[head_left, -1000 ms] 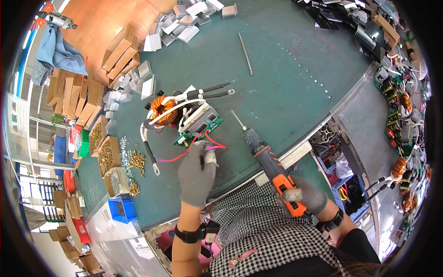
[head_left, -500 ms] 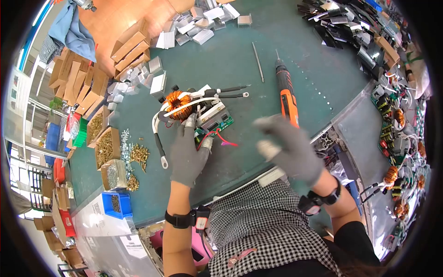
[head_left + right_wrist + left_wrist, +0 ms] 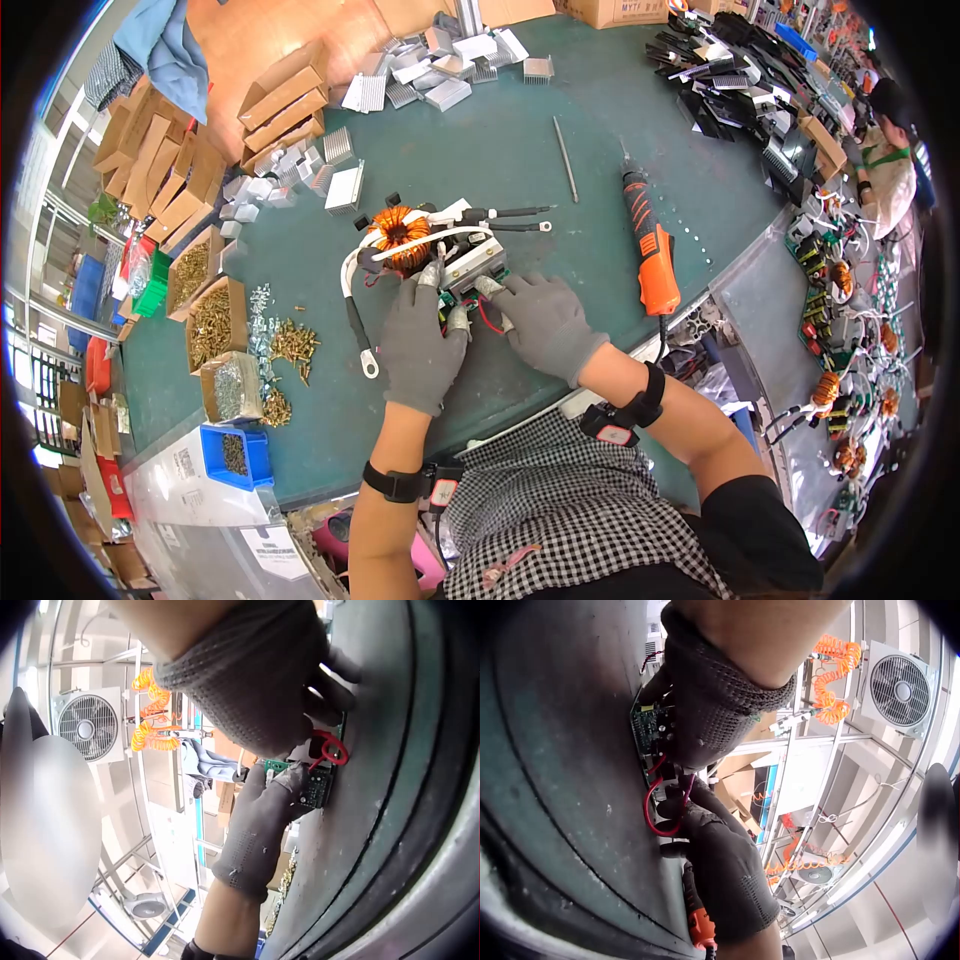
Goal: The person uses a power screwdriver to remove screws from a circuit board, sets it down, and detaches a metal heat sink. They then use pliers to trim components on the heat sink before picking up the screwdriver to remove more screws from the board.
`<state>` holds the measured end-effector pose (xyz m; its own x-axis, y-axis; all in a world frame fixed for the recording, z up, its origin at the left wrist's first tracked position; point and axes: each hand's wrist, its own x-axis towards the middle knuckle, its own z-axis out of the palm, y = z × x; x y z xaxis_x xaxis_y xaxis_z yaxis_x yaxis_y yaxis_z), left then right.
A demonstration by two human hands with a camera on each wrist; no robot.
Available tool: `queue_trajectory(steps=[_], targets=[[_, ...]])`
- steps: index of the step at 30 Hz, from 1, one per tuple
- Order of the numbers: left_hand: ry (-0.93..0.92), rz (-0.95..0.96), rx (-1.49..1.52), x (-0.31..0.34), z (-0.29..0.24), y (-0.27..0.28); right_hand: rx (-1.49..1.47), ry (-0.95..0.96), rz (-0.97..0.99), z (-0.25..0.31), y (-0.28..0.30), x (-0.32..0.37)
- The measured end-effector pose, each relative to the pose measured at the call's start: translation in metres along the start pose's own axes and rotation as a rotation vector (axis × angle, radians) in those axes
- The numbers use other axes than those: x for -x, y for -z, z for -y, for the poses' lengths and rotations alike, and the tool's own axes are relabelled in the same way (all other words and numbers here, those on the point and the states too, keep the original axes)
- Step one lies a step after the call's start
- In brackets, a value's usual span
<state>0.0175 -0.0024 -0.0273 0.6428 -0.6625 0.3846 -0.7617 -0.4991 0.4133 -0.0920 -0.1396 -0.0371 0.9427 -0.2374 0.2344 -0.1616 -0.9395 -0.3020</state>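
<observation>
A green circuit board (image 3: pixel 470 275) with an orange toroid coil (image 3: pixel 400 232), a white heat sink and thick white and black cables lies on the green table (image 3: pixel 560 230). My gloved left hand (image 3: pixel 445 297) grips the board's near edge, seen close in the left wrist view (image 3: pixel 664 750). My gloved right hand (image 3: pixel 492 302) is beside it and pinches the red wire (image 3: pixel 486 318) that loops out of the board (image 3: pixel 330 750). An orange and black electric screwdriver (image 3: pixel 650 250) lies alone on the table, to the right of both hands.
Cardboard boxes of brass screws (image 3: pixel 212 322) and loose screws (image 3: pixel 290 345) lie to the left. A blue bin (image 3: pixel 240 455) stands near the front edge. Aluminium heat sinks (image 3: pixel 430 60) are piled at the back. A thin metal rod (image 3: pixel 566 158) lies behind the screwdriver. More boards (image 3: pixel 850 270) sit at the far right.
My right hand has laid the screwdriver on the table to the right and come to the board. My left hand moved up from the red wire to the board's edge.
</observation>
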Motion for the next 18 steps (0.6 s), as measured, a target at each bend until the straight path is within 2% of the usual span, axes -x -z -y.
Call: queue_trajectory(steps=[7, 14, 18], targets=[[-0.041, -0.032, 0.048, 0.002, 0.005, -0.004, -0.003, -0.078, 0.115, 0.002, -0.013, -0.017], [0.029, 0.030, 0.077, -0.001, 0.001, 0.001, -0.062, -0.029, 0.044, -0.007, -0.013, -0.006], [0.009, 0.006, 0.065, 0.001, 0.000, 0.001, -0.129, 0.000, -0.044, -0.010, -0.011, 0.008]])
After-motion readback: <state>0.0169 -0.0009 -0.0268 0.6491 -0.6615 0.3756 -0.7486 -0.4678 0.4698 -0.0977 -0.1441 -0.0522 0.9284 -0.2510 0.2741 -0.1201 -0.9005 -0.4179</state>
